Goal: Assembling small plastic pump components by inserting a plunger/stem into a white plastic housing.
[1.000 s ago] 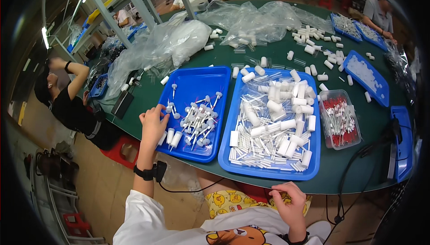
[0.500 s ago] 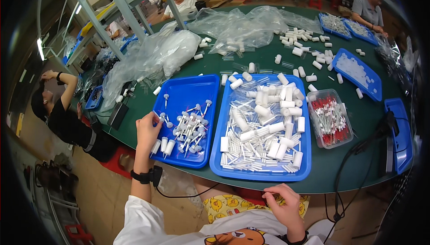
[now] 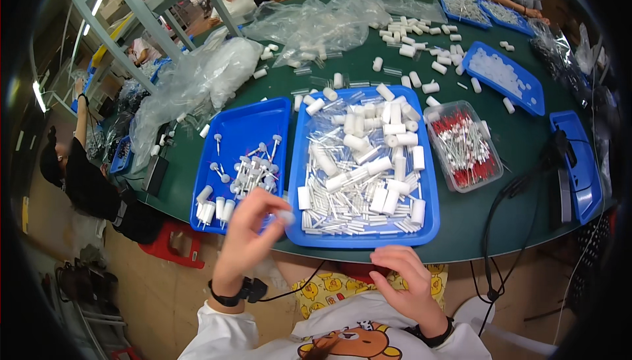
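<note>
My left hand is closed in a pinch on a small grey-capped piece, blurred, near the corner between two blue trays. Beside it, the left blue tray holds a pile of thin white stems with round grey caps and several white cylinders with pins. My right hand, empty with fingers curved and thumb apart, hovers at the near table edge. Just beyond it, the larger blue tray is heaped with white foam-like cylinders and short white tubes.
To the right stands a clear box of red-and-white wired parts. A blue tray of translucent discs lies beyond it. Plastic bags and loose cylinders cover the far table. Black cables run at right. Co-workers sit around.
My left hand has moved from the left tray's left side rightward and nearer to me, with a small grey-capped piece in its fingers. My right hand has risen slightly, its fingers looser.
</note>
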Action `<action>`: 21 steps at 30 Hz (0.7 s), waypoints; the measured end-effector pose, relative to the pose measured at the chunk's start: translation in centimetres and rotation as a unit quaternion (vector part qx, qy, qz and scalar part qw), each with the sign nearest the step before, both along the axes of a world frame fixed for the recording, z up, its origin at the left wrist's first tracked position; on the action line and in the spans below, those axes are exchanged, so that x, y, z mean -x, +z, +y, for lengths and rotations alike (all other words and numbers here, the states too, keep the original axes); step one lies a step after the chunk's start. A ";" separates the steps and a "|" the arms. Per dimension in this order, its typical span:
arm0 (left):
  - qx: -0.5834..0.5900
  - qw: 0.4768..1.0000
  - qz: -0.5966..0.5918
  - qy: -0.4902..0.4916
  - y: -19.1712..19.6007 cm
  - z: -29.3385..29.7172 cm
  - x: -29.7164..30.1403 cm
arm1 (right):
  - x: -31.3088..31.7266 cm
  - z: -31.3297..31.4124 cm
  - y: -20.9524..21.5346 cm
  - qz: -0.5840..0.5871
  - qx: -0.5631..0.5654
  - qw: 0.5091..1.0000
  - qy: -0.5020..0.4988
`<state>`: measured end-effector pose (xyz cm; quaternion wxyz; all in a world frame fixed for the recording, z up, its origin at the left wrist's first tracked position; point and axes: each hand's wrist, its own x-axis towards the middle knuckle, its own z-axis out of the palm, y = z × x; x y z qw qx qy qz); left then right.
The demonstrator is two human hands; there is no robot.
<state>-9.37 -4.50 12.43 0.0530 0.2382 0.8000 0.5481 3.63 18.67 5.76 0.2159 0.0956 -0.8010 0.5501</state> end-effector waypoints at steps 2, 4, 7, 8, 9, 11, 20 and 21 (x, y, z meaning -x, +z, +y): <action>0.045 0.987 -0.008 -0.154 -0.4 2.5 -1.1 | 0.1 0.2 1.0 0.040 -0.021 0.999 0.000; -0.050 0.963 -0.160 -0.212 -1.2 5.0 -2.8 | -0.3 0.8 1.5 0.047 -0.048 0.997 0.027; -0.155 0.905 -0.300 -0.260 -1.9 7.7 -4.2 | -0.8 1.2 1.4 0.047 -0.056 0.997 0.032; -0.185 0.889 -0.333 -0.253 -2.2 8.3 -4.6 | -1.1 1.6 1.0 0.043 -0.051 0.997 0.025; -0.188 0.891 -0.335 -0.244 -2.5 9.1 -4.9 | -1.4 2.0 0.6 0.040 -0.046 0.998 0.018; -0.192 0.892 -0.339 -0.229 -3.1 10.2 -5.1 | -1.9 2.5 0.7 0.021 -0.030 0.999 -0.010; 0.228 0.940 0.252 0.037 -5.3 15.1 -2.0 | -3.4 5.0 0.3 -0.038 0.082 0.984 -0.156; 0.258 0.922 0.287 0.043 -5.7 15.4 -1.7 | -3.5 5.2 0.1 -0.047 0.127 0.980 -0.145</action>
